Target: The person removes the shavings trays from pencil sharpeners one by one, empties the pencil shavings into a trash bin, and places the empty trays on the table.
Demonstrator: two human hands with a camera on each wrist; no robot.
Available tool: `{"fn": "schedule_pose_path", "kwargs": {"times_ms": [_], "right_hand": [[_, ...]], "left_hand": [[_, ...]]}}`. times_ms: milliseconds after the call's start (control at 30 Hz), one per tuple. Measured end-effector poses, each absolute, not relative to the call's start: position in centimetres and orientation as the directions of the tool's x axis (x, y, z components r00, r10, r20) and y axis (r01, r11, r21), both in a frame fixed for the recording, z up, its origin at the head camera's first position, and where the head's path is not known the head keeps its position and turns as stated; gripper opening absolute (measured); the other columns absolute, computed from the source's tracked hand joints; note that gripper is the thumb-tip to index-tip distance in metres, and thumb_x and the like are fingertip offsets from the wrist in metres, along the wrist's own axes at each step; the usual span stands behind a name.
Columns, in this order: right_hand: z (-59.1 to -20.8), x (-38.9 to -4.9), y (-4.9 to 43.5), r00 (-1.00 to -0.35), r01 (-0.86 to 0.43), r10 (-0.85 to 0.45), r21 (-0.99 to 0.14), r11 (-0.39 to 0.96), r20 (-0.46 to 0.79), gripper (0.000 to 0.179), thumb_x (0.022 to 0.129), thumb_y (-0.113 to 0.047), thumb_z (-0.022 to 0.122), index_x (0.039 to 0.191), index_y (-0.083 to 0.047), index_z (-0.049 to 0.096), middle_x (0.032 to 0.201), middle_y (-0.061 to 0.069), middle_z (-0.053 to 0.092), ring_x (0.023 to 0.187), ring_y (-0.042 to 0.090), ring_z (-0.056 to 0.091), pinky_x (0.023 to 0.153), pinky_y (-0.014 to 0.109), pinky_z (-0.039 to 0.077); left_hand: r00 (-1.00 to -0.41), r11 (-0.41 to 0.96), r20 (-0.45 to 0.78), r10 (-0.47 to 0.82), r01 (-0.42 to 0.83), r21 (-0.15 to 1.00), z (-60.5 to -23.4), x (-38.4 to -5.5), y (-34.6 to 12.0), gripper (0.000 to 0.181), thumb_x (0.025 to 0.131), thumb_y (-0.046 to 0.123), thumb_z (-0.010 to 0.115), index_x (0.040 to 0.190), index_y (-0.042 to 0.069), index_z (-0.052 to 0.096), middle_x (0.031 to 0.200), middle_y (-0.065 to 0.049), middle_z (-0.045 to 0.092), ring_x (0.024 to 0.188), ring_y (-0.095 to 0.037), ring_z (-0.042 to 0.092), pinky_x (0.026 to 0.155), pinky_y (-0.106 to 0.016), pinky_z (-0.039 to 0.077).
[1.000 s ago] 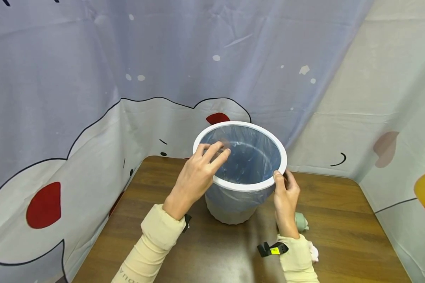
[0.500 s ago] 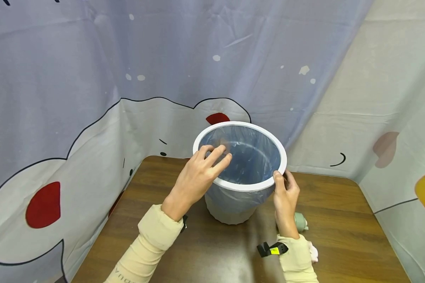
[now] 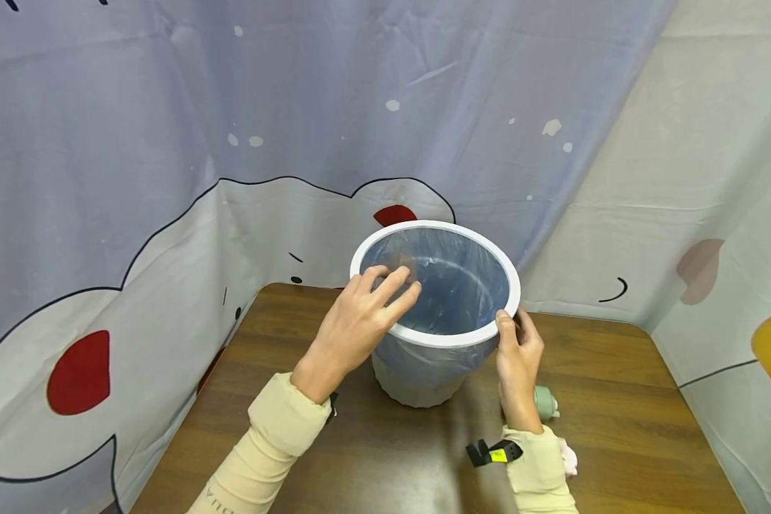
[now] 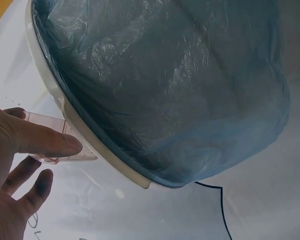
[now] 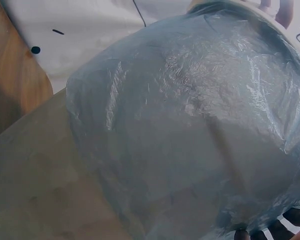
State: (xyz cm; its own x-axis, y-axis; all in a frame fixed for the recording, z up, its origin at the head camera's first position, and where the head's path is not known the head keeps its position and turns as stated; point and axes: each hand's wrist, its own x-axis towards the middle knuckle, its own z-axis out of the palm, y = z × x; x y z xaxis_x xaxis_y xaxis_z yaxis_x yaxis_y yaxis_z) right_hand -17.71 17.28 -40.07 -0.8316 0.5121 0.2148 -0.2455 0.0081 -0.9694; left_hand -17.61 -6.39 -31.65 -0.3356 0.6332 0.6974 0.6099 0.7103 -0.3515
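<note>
A round trash can stands on the wooden table (image 3: 385, 457), its white rim (image 3: 437, 340) over a blue translucent bag (image 3: 452, 289) that lines the inside and folds outside. Over the rim's left side is my left hand (image 3: 353, 321), fingers bent. It pinches a small clear, pinkish plastic piece, box-like (image 4: 46, 121), in the left wrist view; its exact kind cannot be told, and the head view shows it only faintly. My right hand (image 3: 519, 353) grips the rim at the near right, thumb on top and fingers mostly hidden outside.
A green object (image 3: 545, 403) lies beside my right wrist, its shape partly covered by the arm. A pale pink object (image 3: 570, 457) shows past the right sleeve. Patterned curtains (image 3: 334, 107) hang close behind and beside the table.
My left hand has shifted very slightly toward me, and its forearm slightly left, still pinching the clear piece. The right hand and the trash can stay where they were.
</note>
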Motion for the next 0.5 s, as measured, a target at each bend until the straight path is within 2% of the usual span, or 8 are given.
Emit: {"fn": "schedule_pose_path", "kwargs": {"times_ms": [367,500], "right_hand": [[-40.26,-17.75,17.33,-0.831,-0.256,0.509,-0.967,0.011,0.226,0.036,0.088,-0.020,0.056,0.119,-0.002,0.059,0.096,-0.003,0.059,0.091,0.010,0.054,0.077,0.015,0.045],[-40.39,-17.81,17.41,-0.832,-0.248,0.510,-0.969,0.014,0.220,0.036,0.088,-0.020,0.056,0.119,-0.002,0.059,0.096,-0.004,0.059,0.091,0.010,0.054,0.077,0.015,0.045]], "left_hand": [[-0.338,0.730,0.728,0.597,0.605,-0.318,-31.66,-17.46,-6.83,0.034,0.084,-0.006,0.055,0.112,0.012,0.061,0.119,-0.009,0.050,0.097,-0.030,0.047,0.076,-0.034,0.049],[-0.331,0.755,0.763,0.555,0.586,-0.295,-31.81,-17.41,-6.93,0.033,0.084,-0.005,0.055,0.111,0.012,0.061,0.117,-0.009,0.052,0.096,-0.032,0.049,0.072,-0.036,0.049]]}}
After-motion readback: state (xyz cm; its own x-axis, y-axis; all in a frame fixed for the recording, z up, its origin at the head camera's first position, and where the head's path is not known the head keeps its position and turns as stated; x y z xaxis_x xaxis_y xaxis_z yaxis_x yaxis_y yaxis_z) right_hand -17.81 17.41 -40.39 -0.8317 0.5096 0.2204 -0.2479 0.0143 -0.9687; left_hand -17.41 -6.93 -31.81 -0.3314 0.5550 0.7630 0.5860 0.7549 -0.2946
